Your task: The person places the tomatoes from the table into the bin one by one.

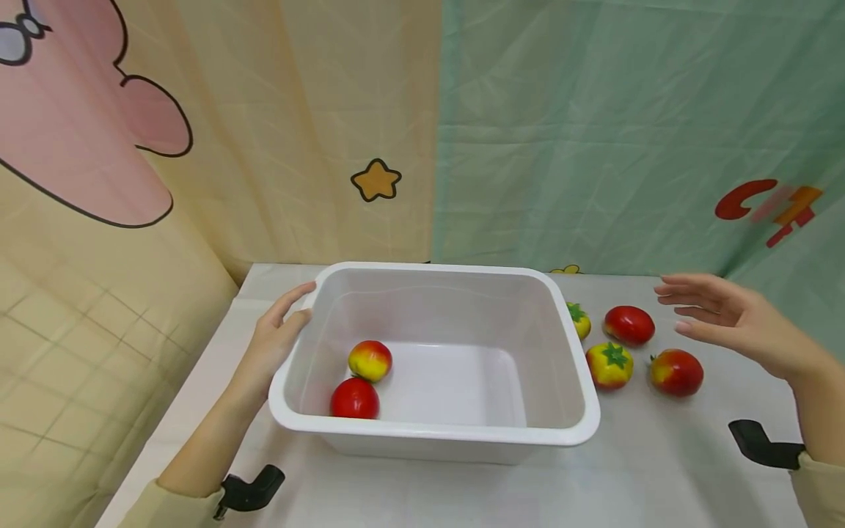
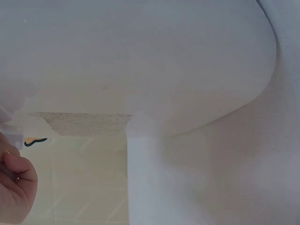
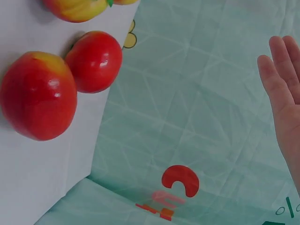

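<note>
A white plastic tub (image 1: 432, 434) stands on the table. My left hand (image 1: 280, 330) holds its left rim, thumb and fingertips at the edge; the left wrist view catches only part of that hand (image 2: 16, 187), with the thumb bent. Inside, at the left, lie a red-and-yellow tomato (image 1: 370, 361) and a red tomato (image 1: 354, 399), touching. Over the table's right side my right hand (image 1: 733, 315) is raised, fingers extended and holding nothing. Nearest to it are a red tomato (image 1: 629, 325) and another with a yellowish patch (image 1: 676, 372), both glossy in the right wrist view.
Against the tub's right side sit a yellow-and-red tomato with a green leafy top (image 1: 609, 365) and a partly hidden one (image 1: 579, 320). A white cloth covers the table (image 1: 660, 469). Printed curtains (image 1: 528, 147) hang behind it and at the left.
</note>
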Motion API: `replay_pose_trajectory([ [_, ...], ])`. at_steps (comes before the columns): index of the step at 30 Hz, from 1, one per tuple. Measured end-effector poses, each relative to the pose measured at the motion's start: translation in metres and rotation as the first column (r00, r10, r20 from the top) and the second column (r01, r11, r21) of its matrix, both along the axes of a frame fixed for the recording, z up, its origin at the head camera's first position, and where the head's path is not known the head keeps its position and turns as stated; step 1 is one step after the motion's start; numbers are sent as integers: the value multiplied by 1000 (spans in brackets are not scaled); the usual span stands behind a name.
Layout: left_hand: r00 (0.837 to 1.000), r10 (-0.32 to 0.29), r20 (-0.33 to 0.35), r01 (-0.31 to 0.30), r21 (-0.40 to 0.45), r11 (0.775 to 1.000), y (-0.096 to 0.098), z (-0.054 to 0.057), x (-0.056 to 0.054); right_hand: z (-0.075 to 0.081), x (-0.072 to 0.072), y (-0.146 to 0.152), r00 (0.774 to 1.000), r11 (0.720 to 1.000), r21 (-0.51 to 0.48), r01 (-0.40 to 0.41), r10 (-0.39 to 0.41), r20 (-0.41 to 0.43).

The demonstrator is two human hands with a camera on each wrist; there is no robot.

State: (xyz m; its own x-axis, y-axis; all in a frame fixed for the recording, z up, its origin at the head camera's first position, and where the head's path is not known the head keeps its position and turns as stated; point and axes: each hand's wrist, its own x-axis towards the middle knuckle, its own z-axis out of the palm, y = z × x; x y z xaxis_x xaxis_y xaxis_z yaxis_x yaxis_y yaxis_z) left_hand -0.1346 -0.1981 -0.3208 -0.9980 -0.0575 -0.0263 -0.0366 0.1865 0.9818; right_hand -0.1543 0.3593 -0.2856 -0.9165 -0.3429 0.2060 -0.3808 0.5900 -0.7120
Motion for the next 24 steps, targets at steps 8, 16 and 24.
replay_pose_trajectory([
  [8,1000,6,0,-6,-3,1000,0,0,0,-24,6,17,998,998,8,60,-60,14],
  [16,1000,8,2,-8,-13,1000,0,1,0,-45,11,33,992,992,42,120,-122,32],
  [24,1000,4,1,-4,0,1000,0,0,0,-72,17,52,980,983,100,154,-165,114],
])
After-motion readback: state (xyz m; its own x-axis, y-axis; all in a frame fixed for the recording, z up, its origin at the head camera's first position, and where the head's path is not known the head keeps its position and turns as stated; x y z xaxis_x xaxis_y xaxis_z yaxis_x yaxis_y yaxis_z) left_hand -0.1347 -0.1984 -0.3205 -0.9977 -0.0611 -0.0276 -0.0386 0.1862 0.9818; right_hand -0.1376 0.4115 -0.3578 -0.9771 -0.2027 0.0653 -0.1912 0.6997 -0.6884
